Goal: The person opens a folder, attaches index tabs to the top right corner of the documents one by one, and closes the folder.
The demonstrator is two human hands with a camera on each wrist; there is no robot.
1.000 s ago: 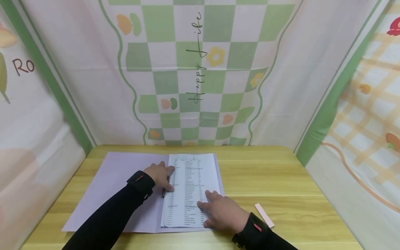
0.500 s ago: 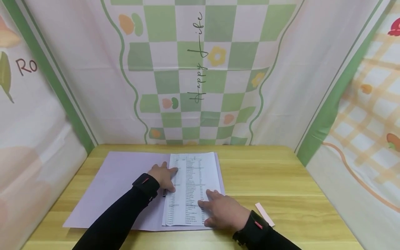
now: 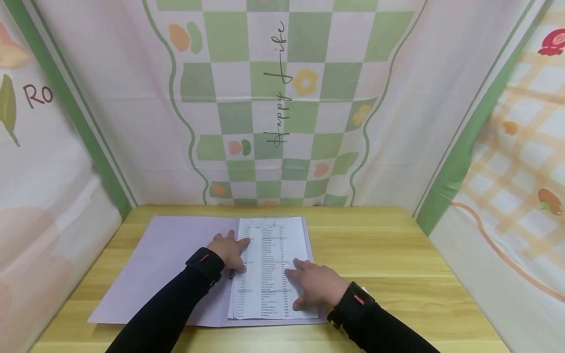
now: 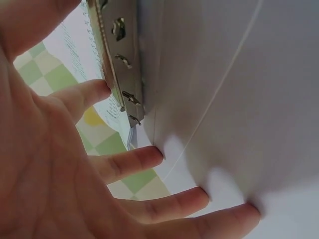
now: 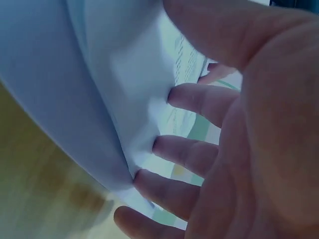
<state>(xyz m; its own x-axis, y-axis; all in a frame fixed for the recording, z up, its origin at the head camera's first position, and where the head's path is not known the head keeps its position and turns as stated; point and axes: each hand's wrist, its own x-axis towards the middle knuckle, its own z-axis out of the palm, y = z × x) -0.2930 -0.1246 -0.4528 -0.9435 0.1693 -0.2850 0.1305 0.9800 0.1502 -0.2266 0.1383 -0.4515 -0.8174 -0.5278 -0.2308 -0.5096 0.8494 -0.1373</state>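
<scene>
We are apparently steadying printed sheets (image 3: 271, 289) in a lilac clip folder (image 3: 169, 242).
Left hand (image 3: 227, 250) and right hand (image 3: 320, 284) are resting spread at opposite edges; next, we're likely needing careful alignment.

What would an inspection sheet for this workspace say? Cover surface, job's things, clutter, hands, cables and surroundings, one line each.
Surface: wood-grain table.
Job's things: lilac folder lying open; printed sheets on its right half; metal fastener with prongs near the sheets' left edge.
Clutter: pale pink sliver beside the right wristband, too hidden to identify.
Left hand: fingers spread, at the sheets' left edge.
Right hand: fingers spread, at the sheets' right side.
Cables: nothing seen.
Surroundings: printed fabric behind the table, green-and-white checks with "Happy Life" lettering; more patterned fabric at both sides.
</scene>
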